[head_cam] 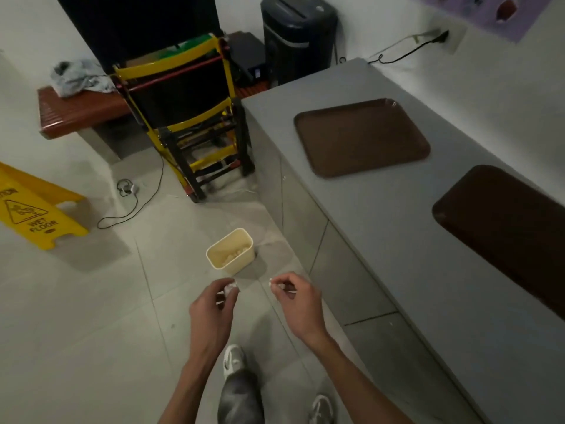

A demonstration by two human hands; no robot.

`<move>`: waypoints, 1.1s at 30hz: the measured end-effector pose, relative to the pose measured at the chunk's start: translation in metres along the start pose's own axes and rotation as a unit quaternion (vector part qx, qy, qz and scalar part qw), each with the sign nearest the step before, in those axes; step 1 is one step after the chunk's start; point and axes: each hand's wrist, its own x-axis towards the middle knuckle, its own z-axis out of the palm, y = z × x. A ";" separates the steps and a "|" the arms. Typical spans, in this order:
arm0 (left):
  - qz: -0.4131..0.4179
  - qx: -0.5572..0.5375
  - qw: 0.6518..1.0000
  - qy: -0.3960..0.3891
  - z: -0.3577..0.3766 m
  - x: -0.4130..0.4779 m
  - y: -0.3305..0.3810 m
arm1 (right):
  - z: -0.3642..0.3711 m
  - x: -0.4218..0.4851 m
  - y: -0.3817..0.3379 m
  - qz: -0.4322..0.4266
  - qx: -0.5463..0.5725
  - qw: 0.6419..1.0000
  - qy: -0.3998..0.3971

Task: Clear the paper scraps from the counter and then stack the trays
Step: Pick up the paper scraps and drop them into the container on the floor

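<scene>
Head view. The left hand (214, 304) is being held out over the floor tiles, with its fingers curled and clamped on a crumpled scrap (230, 289) of white paper. The right hand (298, 301) is being held beside it, a little apart. Its thumb and forefinger are pinched together on a small scrap (271, 283), and the other fingers are loosely curled.

Both scraps are being held off the counter (382, 209), just short of the bin (214, 260). The bin is standing upright on the floor near the counter's front face. Its opening is pointing up, and pale paper pieces are lying inside.

Two brown trays are lying flat on the counter, well apart from each other.
- The far tray (362, 137) is lying toward the counter's far end. Its long axis is running across the counter, from the front edge toward the wall edge.
- The near tray (504, 234) is lying by the wall edge and is being cut off by the frame border, so its long axis cannot be told.

A yellow wet-floor sign (36, 215) is standing on the floor at the left.
</scene>
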 end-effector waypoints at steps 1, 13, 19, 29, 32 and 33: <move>-0.007 0.001 1.000 -0.007 -0.001 0.026 -0.011 | 0.017 0.022 0.002 0.005 -0.006 1.000 0.001; -0.041 0.102 0.982 -0.154 0.054 0.334 -0.184 | 0.218 0.267 0.099 0.125 -0.072 0.989 0.036; -0.070 0.170 0.957 -0.226 0.117 0.419 -0.286 | 0.302 0.357 0.190 0.152 -0.121 0.981 0.006; -0.089 0.233 0.925 -0.288 0.207 0.493 -0.416 | 0.381 0.454 0.301 0.180 -0.215 0.956 -0.087; -0.071 0.252 0.905 -0.336 0.216 0.496 -0.422 | 0.381 0.457 0.307 0.195 -0.243 0.942 -0.125; -0.071 0.252 0.903 -0.341 0.216 0.495 -0.421 | 0.379 0.455 0.306 0.196 -0.244 0.941 -0.127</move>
